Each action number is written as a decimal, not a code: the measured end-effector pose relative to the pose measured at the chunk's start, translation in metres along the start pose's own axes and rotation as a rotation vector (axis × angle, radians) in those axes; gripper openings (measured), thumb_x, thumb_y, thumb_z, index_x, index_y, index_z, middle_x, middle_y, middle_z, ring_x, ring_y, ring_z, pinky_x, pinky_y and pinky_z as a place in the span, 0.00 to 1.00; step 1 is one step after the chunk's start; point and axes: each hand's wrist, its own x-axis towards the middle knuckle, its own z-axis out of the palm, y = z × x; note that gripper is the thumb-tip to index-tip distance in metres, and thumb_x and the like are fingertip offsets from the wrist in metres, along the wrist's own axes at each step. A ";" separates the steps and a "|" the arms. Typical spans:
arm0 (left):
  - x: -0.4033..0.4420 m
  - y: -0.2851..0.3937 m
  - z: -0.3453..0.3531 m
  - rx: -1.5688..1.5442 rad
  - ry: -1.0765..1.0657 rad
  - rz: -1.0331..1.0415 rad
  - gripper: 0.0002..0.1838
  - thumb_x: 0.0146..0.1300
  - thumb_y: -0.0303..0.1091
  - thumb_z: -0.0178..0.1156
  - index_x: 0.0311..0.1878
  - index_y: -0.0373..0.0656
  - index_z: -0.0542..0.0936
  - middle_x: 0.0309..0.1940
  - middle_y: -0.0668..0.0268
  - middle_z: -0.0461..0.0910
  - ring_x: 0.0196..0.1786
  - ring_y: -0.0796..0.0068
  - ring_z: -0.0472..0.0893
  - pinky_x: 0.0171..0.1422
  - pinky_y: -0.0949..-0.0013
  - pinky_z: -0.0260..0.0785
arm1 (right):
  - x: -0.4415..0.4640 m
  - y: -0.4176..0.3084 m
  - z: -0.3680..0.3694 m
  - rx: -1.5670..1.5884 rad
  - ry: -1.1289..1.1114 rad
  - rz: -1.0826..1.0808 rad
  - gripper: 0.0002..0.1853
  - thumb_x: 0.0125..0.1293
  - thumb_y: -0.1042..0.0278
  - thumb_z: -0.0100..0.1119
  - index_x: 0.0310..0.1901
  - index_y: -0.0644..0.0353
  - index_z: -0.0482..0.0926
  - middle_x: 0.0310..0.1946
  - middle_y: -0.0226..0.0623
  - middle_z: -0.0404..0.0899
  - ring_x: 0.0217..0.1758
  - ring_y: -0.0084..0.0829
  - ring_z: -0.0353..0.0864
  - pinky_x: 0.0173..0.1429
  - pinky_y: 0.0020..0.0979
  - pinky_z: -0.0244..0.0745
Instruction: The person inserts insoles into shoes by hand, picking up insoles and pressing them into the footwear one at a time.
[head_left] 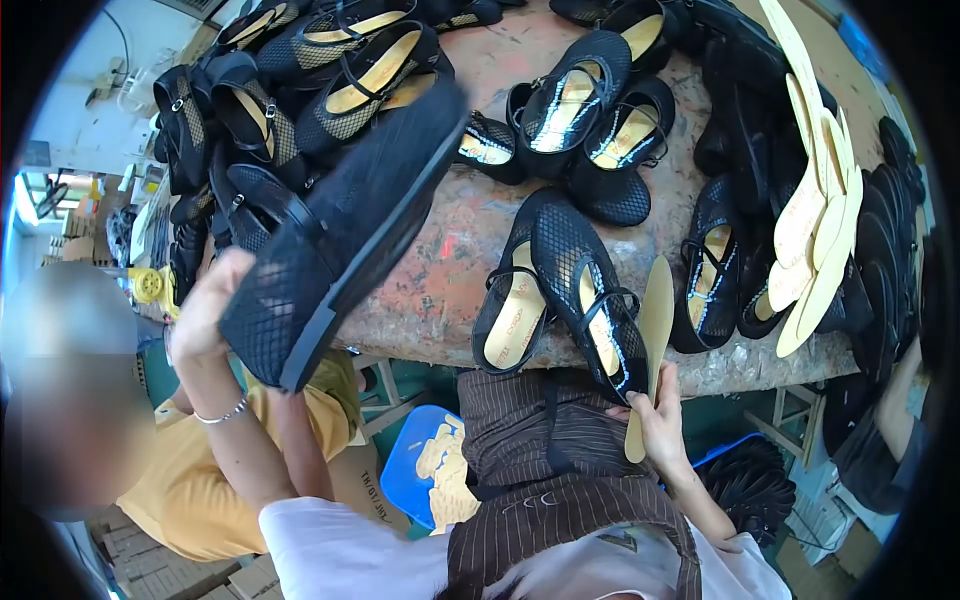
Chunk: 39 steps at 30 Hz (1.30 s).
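Raised at the left, my left hand is closed round the heel end of a black mesh shoe, its sole edge turned to the right. At the table's front edge, my right hand pinches a thin cream insole that stands upright. Just left of that insole lies a mesh shoe with glue-like white streaks inside, close to my right fingers. Another shoe with a printed insole leans beside it.
Black shoes pile up at the back left and back centre of the worn table. Loose insoles stack at the right. A person in a yellow shirt sits left; a blue bin stands below.
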 end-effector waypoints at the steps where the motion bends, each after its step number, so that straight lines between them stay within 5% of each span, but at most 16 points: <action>1: 0.015 0.021 0.019 0.020 -0.002 0.062 0.10 0.66 0.31 0.63 0.43 0.32 0.82 0.37 0.65 0.83 0.34 0.78 0.80 0.45 0.72 0.73 | -0.001 0.000 0.000 0.001 0.004 0.003 0.27 0.69 0.86 0.47 0.68 0.63 0.58 0.60 0.45 0.70 0.54 0.31 0.82 0.48 0.32 0.91; 8: 0.196 0.076 0.161 0.786 -0.063 0.373 0.14 0.66 0.36 0.66 0.44 0.32 0.86 0.27 0.62 0.85 0.30 0.71 0.82 0.43 0.68 0.74 | 0.000 0.000 0.000 0.011 -0.002 0.001 0.26 0.70 0.85 0.48 0.68 0.64 0.57 0.58 0.45 0.71 0.53 0.32 0.82 0.48 0.32 0.90; 10: 0.219 0.028 0.187 0.841 0.163 0.723 0.18 0.71 0.39 0.62 0.58 0.40 0.80 0.50 0.55 0.84 0.48 0.57 0.85 0.57 0.60 0.76 | -0.001 0.001 0.002 -0.003 0.002 -0.024 0.24 0.69 0.84 0.47 0.66 0.59 0.59 0.56 0.43 0.72 0.48 0.31 0.83 0.46 0.32 0.90; 11: 0.206 0.013 0.200 0.958 0.443 0.999 0.19 0.68 0.39 0.65 0.58 0.42 0.80 0.51 0.51 0.81 0.51 0.50 0.82 0.57 0.56 0.75 | -0.002 0.000 0.002 -0.002 0.000 -0.001 0.25 0.69 0.85 0.45 0.66 0.60 0.59 0.57 0.42 0.72 0.49 0.31 0.83 0.47 0.34 0.90; 14: 0.123 -0.019 0.224 1.019 0.517 0.637 0.22 0.63 0.41 0.69 0.58 0.44 0.78 0.53 0.53 0.81 0.52 0.50 0.82 0.56 0.55 0.76 | -0.002 0.003 0.002 0.097 0.011 -0.018 0.26 0.69 0.85 0.47 0.68 0.63 0.58 0.59 0.45 0.70 0.54 0.33 0.82 0.48 0.34 0.91; 15: 0.100 -0.044 0.221 0.992 0.356 0.418 0.26 0.61 0.44 0.69 0.58 0.43 0.75 0.50 0.52 0.78 0.49 0.46 0.82 0.49 0.48 0.77 | -0.002 0.003 0.002 0.122 0.018 -0.007 0.26 0.69 0.85 0.47 0.68 0.63 0.58 0.59 0.45 0.70 0.55 0.34 0.81 0.48 0.34 0.91; 17: 0.065 -0.084 0.220 0.971 -0.037 -0.112 0.33 0.61 0.52 0.68 0.61 0.38 0.74 0.46 0.41 0.84 0.51 0.39 0.85 0.54 0.46 0.77 | -0.002 0.002 0.003 0.115 0.017 -0.012 0.28 0.69 0.85 0.46 0.69 0.63 0.57 0.60 0.44 0.69 0.56 0.33 0.81 0.49 0.34 0.91; 20: 0.030 -0.131 0.226 0.624 -0.151 -0.051 0.16 0.66 0.33 0.63 0.52 0.33 0.81 0.44 0.39 0.83 0.50 0.34 0.82 0.55 0.46 0.73 | -0.002 -0.004 0.007 0.056 0.037 -0.033 0.29 0.68 0.85 0.47 0.70 0.65 0.57 0.60 0.46 0.70 0.56 0.33 0.81 0.50 0.33 0.90; 24: -0.031 -0.145 0.188 0.502 0.113 -0.102 0.15 0.65 0.30 0.63 0.51 0.30 0.81 0.42 0.36 0.83 0.50 0.34 0.82 0.55 0.47 0.73 | 0.001 -0.003 0.014 -0.077 0.040 -0.147 0.28 0.69 0.83 0.52 0.70 0.66 0.57 0.60 0.47 0.71 0.56 0.32 0.81 0.50 0.31 0.89; 29: -0.027 -0.158 0.144 0.949 0.272 -0.238 0.17 0.67 0.33 0.63 0.53 0.30 0.79 0.41 0.35 0.83 0.49 0.32 0.83 0.55 0.42 0.73 | 0.023 0.007 0.060 -0.214 0.003 -0.202 0.29 0.71 0.72 0.60 0.68 0.69 0.60 0.58 0.54 0.75 0.50 0.39 0.85 0.55 0.38 0.83; 30: -0.020 -0.129 0.160 0.999 0.321 -0.463 0.21 0.68 0.34 0.63 0.59 0.32 0.76 0.46 0.35 0.82 0.52 0.32 0.81 0.56 0.41 0.73 | 0.031 0.006 0.064 -0.309 -0.012 -0.274 0.29 0.71 0.69 0.62 0.68 0.69 0.61 0.57 0.55 0.76 0.50 0.42 0.85 0.58 0.40 0.80; 31: -0.022 -0.135 0.167 1.049 0.450 -0.129 0.26 0.63 0.33 0.67 0.63 0.35 0.74 0.55 0.38 0.79 0.57 0.36 0.79 0.60 0.44 0.72 | 0.032 -0.004 0.060 -0.306 -0.013 -0.277 0.28 0.72 0.68 0.62 0.67 0.68 0.64 0.55 0.51 0.77 0.48 0.38 0.85 0.56 0.38 0.80; 33: -0.020 -0.100 0.188 1.107 0.333 0.382 0.33 0.56 0.34 0.74 0.66 0.40 0.75 0.64 0.48 0.76 0.66 0.43 0.75 0.69 0.50 0.69 | 0.035 -0.023 0.052 -0.300 -0.017 -0.284 0.25 0.73 0.65 0.63 0.66 0.67 0.71 0.51 0.42 0.81 0.43 0.29 0.83 0.52 0.33 0.79; 34: -0.019 -0.080 0.206 0.950 0.074 0.348 0.35 0.47 0.33 0.78 0.61 0.42 0.79 0.62 0.54 0.77 0.68 0.48 0.73 0.73 0.49 0.65 | 0.032 -0.037 0.045 -0.241 -0.010 -0.252 0.23 0.74 0.65 0.62 0.66 0.66 0.72 0.49 0.37 0.81 0.42 0.24 0.82 0.48 0.29 0.79; 36: -0.012 -0.094 0.240 0.855 -0.243 0.611 0.27 0.47 0.35 0.78 0.53 0.46 0.83 0.53 0.62 0.79 0.64 0.58 0.77 0.78 0.44 0.60 | 0.027 -0.045 0.018 -0.037 -0.070 -0.280 0.22 0.79 0.63 0.56 0.68 0.65 0.71 0.50 0.36 0.81 0.42 0.18 0.81 0.46 0.25 0.82; 39: -0.010 -0.120 0.291 0.737 -0.244 0.808 0.09 0.54 0.24 0.64 0.39 0.45 0.83 0.36 0.67 0.80 0.44 0.65 0.81 0.73 0.49 0.65 | 0.004 -0.066 -0.020 0.030 -0.151 -0.291 0.25 0.82 0.57 0.49 0.69 0.70 0.70 0.54 0.41 0.81 0.42 0.27 0.84 0.48 0.32 0.85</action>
